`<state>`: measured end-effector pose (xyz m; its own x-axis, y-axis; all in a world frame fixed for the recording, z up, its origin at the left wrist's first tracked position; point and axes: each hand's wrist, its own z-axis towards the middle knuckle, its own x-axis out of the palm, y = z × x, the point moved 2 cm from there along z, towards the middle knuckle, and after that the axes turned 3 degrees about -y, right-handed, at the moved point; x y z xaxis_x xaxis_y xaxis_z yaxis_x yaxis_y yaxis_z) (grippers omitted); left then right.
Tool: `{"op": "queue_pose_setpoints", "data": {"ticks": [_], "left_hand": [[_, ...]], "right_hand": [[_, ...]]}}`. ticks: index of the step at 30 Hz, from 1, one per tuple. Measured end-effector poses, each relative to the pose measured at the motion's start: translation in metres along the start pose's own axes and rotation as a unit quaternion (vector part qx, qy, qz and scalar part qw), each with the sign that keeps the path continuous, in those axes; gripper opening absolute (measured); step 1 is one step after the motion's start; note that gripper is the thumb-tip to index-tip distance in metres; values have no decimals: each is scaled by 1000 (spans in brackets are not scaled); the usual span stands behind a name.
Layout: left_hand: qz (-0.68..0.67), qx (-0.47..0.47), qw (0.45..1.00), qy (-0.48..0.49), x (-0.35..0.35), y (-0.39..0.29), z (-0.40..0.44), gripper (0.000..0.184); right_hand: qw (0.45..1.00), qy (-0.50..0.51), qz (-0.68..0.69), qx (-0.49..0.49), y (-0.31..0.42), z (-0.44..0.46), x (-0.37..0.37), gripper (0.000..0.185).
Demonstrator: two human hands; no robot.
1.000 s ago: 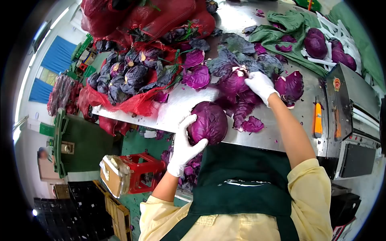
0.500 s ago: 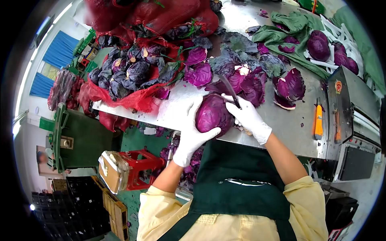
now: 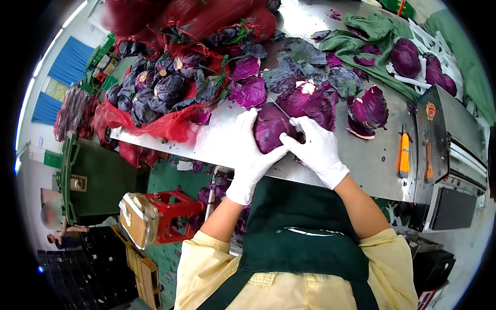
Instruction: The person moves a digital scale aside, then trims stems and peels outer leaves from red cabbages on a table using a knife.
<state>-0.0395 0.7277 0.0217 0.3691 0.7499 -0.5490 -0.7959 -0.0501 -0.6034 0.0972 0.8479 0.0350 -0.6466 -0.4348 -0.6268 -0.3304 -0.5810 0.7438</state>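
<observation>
A round red cabbage (image 3: 272,129) rests on the steel table near its front edge. My left hand (image 3: 252,157), in a white glove, is wrapped around the cabbage's left side and underneath, with the thumb along its near side. At the cabbage's right side, my gloved right hand (image 3: 316,151) is closed on a knife, its thumb close to my left thumb. The thin knife blade (image 3: 280,107) shows across the upper right of the cabbage; the handle is hidden in my fingers. Loose purple leaves (image 3: 320,106) lie just beyond it.
A red mesh bag (image 3: 175,126) full of dark cabbages (image 3: 168,90) lies at the left. Trimmed outer leaves (image 3: 369,111) and an orange-handled cutter (image 3: 404,155) are to the right. Peeled cabbages (image 3: 405,57) sit by a green cloth (image 3: 356,39). A red stool (image 3: 178,214) stands below.
My right hand has turned and lowered the knife, so its blade now lies across the cabbage. My thumbs have come closer together. A person at the far left has shifted.
</observation>
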Motion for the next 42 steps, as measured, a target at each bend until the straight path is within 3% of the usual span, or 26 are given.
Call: {"op": "queue_pose_setpoints", "data": {"ticks": [3, 5, 6, 10, 11, 13, 15, 16, 17, 22, 24, 25, 26, 27, 28, 30, 33, 34, 35, 37, 39, 42], "left_hand": [[12, 22, 1000, -1, -2, -5, 1, 99], [1, 20, 1000, 9, 0, -3, 2, 98], [28, 24, 999, -2, 1, -2, 0, 100], [57, -32, 997, 27, -1, -13, -12, 100], [65, -20, 997, 43, -2, -16, -14, 100], [61, -19, 997, 43, -1, -21, -16, 101], [91, -6, 994, 55, 4, -36, -16, 105], [81, -6, 995, 64, 8, -35, -18, 111], [81, 35, 995, 55, 14, -37, -19, 112], [120, 54, 990, 53, 13, -36, -21, 110], [59, 37, 997, 31, 4, -25, -19, 105], [57, 34, 997, 31, -1, -24, -17, 103], [-30, -7, 1000, 4, -5, 4, -20, 99], [-20, 1, 1000, 5, -7, 0, -18, 95], [-70, -62, 996, 6, -9, 11, -18, 94], [-213, -186, 959, 7, -19, 34, -18, 85], [-324, -209, 923, -14, -33, 55, -16, 77], [-292, -198, 936, 2, -40, 62, -17, 75], [-318, -228, 920, -10, -44, 73, -22, 78], [-306, -188, 932, -52, -48, 77, -31, 78], [-262, -161, 945, -114, -45, 57, -35, 87], [-182, -131, 967, -117, -37, 42, -39, 95]], "right_hand": [[999, 35, -5, 34, -1, 2, -7, 40], [998, 17, -65, 6, -20, 6, -7, 30], [1000, -21, -17, -5, -17, 2, -8, 21], [991, -80, -10, 107, -54, 21, -17, 25], [989, -85, -79, 92, -58, 32, -32, 26], [994, -83, -28, 68, -56, 29, -31, 32], [994, 25, 39, 96, -5, 16, -37, 43], [997, 51, -11, 61, 6, 13, -35, 50], [992, 10, -124, -16, 8, 12, -27, 50], [978, -72, -187, -59, -21, 29, -24, 14], [976, -108, -184, -38, -63, 41, -31, 15], [973, -116, -198, 17, -87, 47, -34, 15], [966, -86, -236, 56, -99, 45, -44, 17], [955, -52, -275, 96, -103, 42, -50, 20], [956, -51, -273, 94, -103, 39, -48, 20], [970, -199, -137, -9, -83, 25, -44, 29], [988, -126, 85, -13, -61, 23, -30, 24], [981, -110, 157, 2, -60, 23, -17, 21], [975, -37, 209, 67, -51, 23, -9, 23], [968, 43, 223, 107, -33, 23, 3, 26], [970, 26, 240, 9, -22, 27, 25, 31], [964, 96, 241, 51, -12, 33, 54, 38]]}}
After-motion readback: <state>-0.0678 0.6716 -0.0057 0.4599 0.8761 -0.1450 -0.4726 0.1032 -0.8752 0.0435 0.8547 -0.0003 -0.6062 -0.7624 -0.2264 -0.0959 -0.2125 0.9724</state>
